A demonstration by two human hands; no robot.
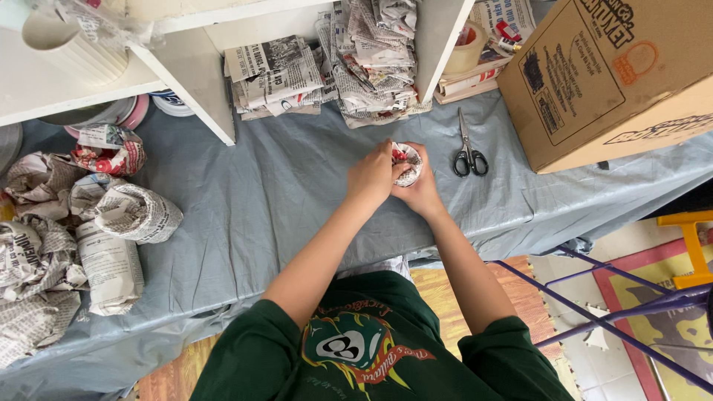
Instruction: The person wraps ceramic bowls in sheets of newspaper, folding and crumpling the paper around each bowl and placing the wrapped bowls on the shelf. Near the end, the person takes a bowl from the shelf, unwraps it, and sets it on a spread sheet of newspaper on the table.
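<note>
Fingers [388, 157] of both hands clamped round newspaper bundle [408, 163] over counter [282, 193]; best kept tight, loose ends tucked in; scissors [468, 152] just right.

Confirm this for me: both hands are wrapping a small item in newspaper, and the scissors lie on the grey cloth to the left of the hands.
Wrong side. The scissors lie to the right of the hands, as the head view shows. The rest holds: left hand and right hand hold a small newspaper-wrapped item over the grey cloth.
</note>
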